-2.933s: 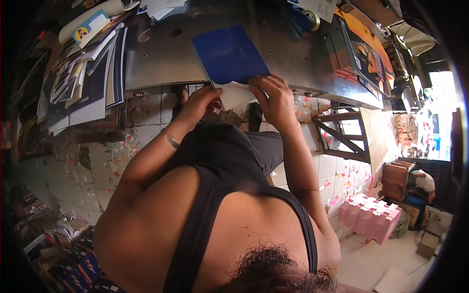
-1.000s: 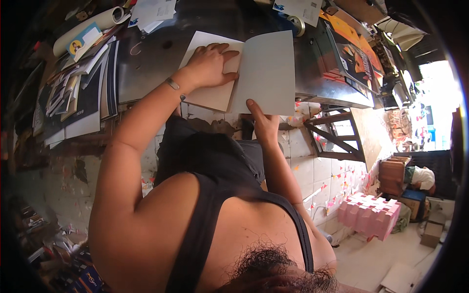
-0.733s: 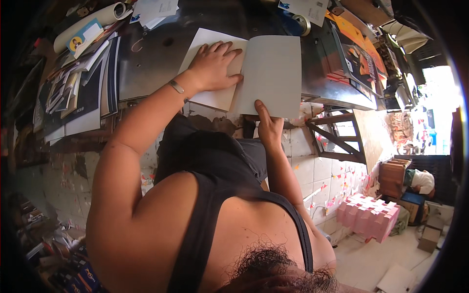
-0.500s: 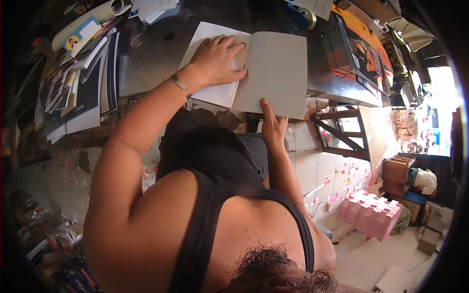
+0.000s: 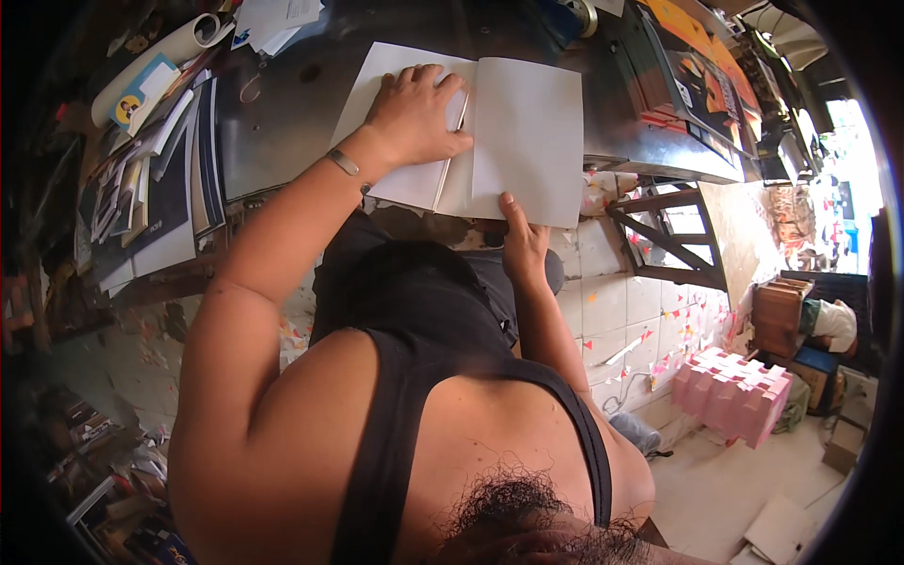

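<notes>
- The book (image 5: 459,188) lies open at the front of the bench (image 5: 268,141), its lower edge past the bench's rim; its cover and underside are out of sight.
- The left hand (image 5: 414,118) rests on the left page (image 5: 369,89), fingers spread and slightly bent, holding nothing between them; it covers much of that page, and the thumb points at the fold.
- The right hand (image 5: 525,250) grips the lower edge of the right page (image 5: 529,132), thumb on top; its other fingers are hidden underneath, so how many leaves they hold cannot be told.
- Both visible pages look blank, though faint marks could be lost in the shade.
- At the left, a pile of papers (image 5: 155,198) overlaps itself, most sheets partly covered; a paper roll (image 5: 155,71) lies beyond.
- The tape roll (image 5: 586,17) is cut off by the top edge.
- At the right, a stack of books (image 5: 650,85) shows mainly its edges.
- Far right, another person (image 5: 833,325) is small and partly screened by brown boxes (image 5: 780,315).
- The lower-left clutter (image 5: 118,508) is too dim to sort out.
</notes>
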`<state>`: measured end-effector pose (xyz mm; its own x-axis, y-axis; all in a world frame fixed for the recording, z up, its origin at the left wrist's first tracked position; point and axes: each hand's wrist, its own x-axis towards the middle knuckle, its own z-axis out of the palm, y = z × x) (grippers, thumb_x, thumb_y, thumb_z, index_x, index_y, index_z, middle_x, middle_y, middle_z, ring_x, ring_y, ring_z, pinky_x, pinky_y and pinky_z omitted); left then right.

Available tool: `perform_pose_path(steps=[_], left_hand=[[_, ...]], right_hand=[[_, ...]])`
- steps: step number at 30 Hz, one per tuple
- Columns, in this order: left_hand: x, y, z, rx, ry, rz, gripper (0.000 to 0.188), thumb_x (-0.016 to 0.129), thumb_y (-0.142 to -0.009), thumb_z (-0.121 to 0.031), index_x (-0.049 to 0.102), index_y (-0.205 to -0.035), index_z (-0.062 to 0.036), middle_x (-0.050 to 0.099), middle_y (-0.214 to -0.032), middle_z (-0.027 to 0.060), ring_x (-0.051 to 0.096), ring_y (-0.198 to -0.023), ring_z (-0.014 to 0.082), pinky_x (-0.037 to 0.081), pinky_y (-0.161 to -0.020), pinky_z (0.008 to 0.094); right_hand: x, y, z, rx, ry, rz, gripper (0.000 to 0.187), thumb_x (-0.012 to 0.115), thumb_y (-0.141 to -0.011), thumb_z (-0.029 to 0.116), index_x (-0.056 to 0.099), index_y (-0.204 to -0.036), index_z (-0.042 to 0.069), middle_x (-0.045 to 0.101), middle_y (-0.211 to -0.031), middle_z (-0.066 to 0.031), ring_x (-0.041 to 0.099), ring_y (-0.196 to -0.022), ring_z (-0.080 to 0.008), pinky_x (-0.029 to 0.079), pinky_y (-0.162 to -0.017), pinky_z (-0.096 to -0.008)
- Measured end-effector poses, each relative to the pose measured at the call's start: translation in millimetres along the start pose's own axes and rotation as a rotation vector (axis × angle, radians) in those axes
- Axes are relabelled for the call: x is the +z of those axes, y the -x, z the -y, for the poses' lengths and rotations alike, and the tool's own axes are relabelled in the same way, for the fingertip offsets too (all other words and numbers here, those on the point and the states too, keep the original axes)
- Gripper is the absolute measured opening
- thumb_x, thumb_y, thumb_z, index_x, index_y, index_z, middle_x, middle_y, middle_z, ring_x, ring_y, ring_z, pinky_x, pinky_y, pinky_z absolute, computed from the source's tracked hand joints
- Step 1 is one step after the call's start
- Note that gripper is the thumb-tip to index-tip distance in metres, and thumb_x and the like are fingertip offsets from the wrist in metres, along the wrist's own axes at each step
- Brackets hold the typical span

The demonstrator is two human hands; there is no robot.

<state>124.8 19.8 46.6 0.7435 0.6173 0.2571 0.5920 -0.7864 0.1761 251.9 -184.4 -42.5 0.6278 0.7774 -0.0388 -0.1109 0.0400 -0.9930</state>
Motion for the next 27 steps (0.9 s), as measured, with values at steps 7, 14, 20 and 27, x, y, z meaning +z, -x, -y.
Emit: perform_pose_path(steps=[7,14,20,27], left_hand=[[-2,-3,-6,-0.015,-0.017,0.038,0.068,0.069,-0.077,-0.042,0.055,-0.137,-0.0133,0.051,-0.145,0.0169,0.049,-0.133,0.0414,0.039,-0.112,0.0548],[-4,-7,-6,-0.023,-0.015,0.069,0.065,0.07,-0.078,-0.042,0.058,-0.134,-0.0122,0.053,-0.141,0.0157,0.051,-0.13,0.0402,0.042,-0.11,0.0522],[-18,-7,-6,-0.027,-0.007,0.122,0.069,0.074,-0.077,-0.039,0.057,-0.135,-0.0077,0.053,-0.139,0.0172,0.052,-0.129,0.0398,0.046,-0.107,0.0516],[-20,-20,-9,-0.033,0.031,0.139,0.069,0.079,-0.075,-0.041,0.061,-0.132,-0.0061,0.055,-0.144,0.0159,0.054,-0.131,0.0372,0.046,-0.109,0.0486]], right_hand=[[-3,-1,-14,0.079,-0.058,0.024,0.036,0.063,-0.102,0.024,0.059,-0.121,-0.006,0.067,-0.099,-0.0152,0.072,-0.072,-0.026,0.064,-0.064,-0.038],[-39,-7,12,0.041,-0.213,-0.27,0.065,0.066,-0.1,0.03,0.038,-0.151,0.002,0.056,-0.134,-0.0147,0.064,-0.115,-0.0288,0.061,-0.086,-0.0484],[-64,-54,158,-0.779,0.617,-0.248,0.069,0.08,-0.084,0.009,0.05,-0.146,0.002,0.059,-0.139,-0.0165,0.055,-0.129,-0.0281,0.041,-0.111,-0.041],[49,-112,237,-0.635,1.607,0.5,0.083,0.072,-0.087,0.056,0.044,-0.157,0.021,0.043,-0.158,-0.0188,0.028,-0.154,-0.0323,0.01,-0.118,-0.0772]])
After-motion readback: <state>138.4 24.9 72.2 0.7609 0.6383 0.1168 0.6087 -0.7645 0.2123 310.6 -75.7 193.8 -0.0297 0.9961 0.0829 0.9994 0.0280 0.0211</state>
